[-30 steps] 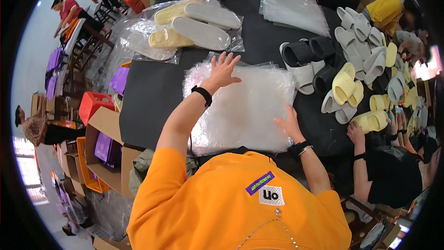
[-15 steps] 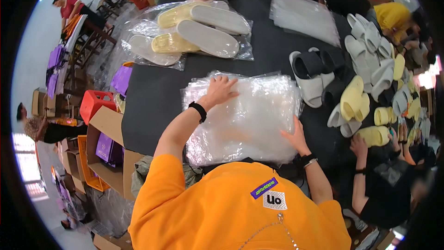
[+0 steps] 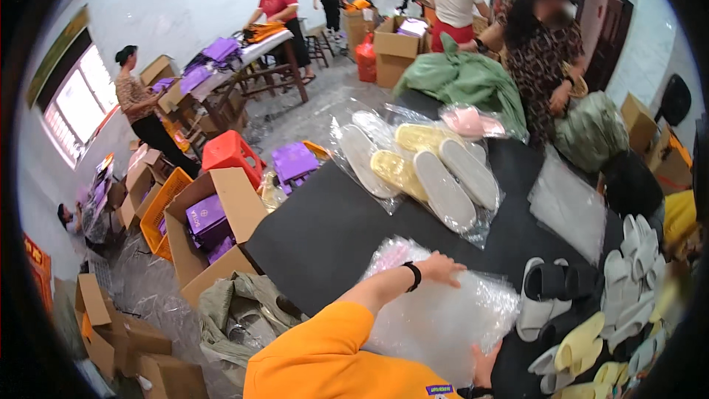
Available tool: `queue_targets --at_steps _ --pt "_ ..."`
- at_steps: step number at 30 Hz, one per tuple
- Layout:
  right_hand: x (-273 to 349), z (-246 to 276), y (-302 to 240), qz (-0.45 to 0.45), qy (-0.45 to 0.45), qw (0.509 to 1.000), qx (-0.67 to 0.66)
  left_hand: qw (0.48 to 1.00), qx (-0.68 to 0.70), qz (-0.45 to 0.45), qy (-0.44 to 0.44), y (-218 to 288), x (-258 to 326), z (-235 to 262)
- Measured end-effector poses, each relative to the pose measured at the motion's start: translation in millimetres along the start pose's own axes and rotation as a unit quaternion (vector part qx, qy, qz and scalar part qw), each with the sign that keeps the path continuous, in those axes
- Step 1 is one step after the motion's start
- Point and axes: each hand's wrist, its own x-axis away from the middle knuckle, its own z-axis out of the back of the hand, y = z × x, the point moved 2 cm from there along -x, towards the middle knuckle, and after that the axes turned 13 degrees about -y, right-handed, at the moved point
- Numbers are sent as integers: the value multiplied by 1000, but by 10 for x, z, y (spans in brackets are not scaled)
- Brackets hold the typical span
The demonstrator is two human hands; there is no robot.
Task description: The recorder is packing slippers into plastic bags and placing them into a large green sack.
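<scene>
A stack of clear plastic bags (image 3: 443, 329) lies on the black-covered table (image 3: 310, 229) in front of me. My left hand (image 3: 443, 269) rests on the far part of the stack, palm down with fingers spread. At the stack's near right edge is my right hand (image 3: 485, 362), its fingers apart and touching the bags' side. Neither hand grips anything. Beyond the stack, white and yellow slippers (image 3: 445, 191) lie in clear bags. To the right sit unwrapped slippers, among them a white-and-black pair (image 3: 543, 297) and a yellow pair (image 3: 579, 343).
Another sheaf of clear bags (image 3: 567, 205) lies at the table's right. Pink slippers (image 3: 473, 121) and a green sack (image 3: 461, 77) are at the far end, where a person stands. Left of the table are an open carton (image 3: 244, 203), a red stool (image 3: 230, 154) and an orange crate (image 3: 176, 186).
My view has tilted up and turned left, so more of the room shows. My hands stay at the bag stack, the left on top and the right at its edge.
</scene>
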Motion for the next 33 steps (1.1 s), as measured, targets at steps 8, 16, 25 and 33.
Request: queue_targets --at_steps 8,16,25,33 --pt "-118 102 296 71 14 992 106 999 -41 5 10 48 203 52" --pt "39 -27 -20 76 99 908 401 967 -166 33 193 360 322 -15" --pt "541 -715 -367 142 -92 657 735 967 -83 -56 235 1016 1033 -803" --pt "526 -647 115 102 -140 724 668 984 -46 92 146 766 1907 -1369"
